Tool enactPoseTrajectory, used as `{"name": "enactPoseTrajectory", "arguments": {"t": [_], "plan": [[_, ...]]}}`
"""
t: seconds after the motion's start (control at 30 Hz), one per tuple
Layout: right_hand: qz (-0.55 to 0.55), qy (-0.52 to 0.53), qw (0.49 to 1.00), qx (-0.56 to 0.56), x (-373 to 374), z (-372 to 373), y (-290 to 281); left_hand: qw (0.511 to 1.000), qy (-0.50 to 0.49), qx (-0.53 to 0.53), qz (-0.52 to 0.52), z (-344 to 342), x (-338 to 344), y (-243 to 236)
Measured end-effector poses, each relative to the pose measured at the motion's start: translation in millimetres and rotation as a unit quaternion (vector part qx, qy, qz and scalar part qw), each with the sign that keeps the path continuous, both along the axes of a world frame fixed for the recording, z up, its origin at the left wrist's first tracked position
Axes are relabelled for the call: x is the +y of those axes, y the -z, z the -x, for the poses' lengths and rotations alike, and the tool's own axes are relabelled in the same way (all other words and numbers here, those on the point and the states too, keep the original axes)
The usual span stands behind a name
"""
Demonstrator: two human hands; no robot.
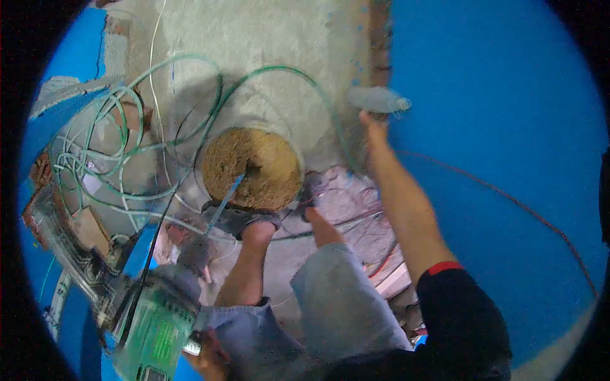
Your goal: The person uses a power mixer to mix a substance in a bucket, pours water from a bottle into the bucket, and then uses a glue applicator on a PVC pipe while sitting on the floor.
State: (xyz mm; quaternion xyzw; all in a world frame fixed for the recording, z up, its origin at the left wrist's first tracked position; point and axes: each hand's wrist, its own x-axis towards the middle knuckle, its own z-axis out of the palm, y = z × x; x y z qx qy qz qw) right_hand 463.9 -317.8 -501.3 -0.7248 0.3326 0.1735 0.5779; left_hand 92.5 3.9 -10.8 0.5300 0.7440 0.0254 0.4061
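Observation:
My left hand [206, 355] grips the handle of a green power tool [152, 324] with a long grey front part, held at the lower left. My right hand [372, 124] is stretched forward, holding a clear plastic bottle [375, 98] on its side near the slab's right edge; most of its fingers are behind the bottle. Below and left of it, a round bucket [289, 143] holds coarse brown and yellowish material, with a blue rod [232, 190] standing tilted in it. My bare legs and feet are just behind the bucket.
Tangled green hose [127, 92] and thin cables spread over the left and around the bucket. A grey concrete slab [267, 38] extends ahead. Blue sheeting [489, 95] lies on the right, crossed by a reddish cord [508, 200]. Broken boards and rubble [89, 232] lie at the left.

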Motion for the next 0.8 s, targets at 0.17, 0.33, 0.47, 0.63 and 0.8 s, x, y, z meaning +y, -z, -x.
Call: {"name": "enactPoseTrajectory", "arguments": {"t": [0.17,0.33,0.47,0.63,0.8], "plan": [[0.14,0.126,0.98,-0.063,4.4,-64.9,48.6,0.996,0.02,0.087,-0.002,-0.8,21.2,15.3],[0.199,0.135,0.959,-0.15,-35.2,-118.4,80.8,0.993,0.014,0.114,0.011,-10.8,24.8,26.1],[0.251,-0.057,0.945,-0.2,-30.8,-115.6,33.9,0.993,0.003,0.116,0.01,-11.2,16.6,13.2],[0.034,-0.47,0.882,-0.034,1.6,-52.3,-119.5,0.998,-0.007,0.069,0.012,-17.3,9.5,-3.4],[-0.272,-0.476,0.759,0.351,12.8,38.8,-206.2,0.999,0.016,-0.036,0.025,-48.7,3.0,4.5]]}}
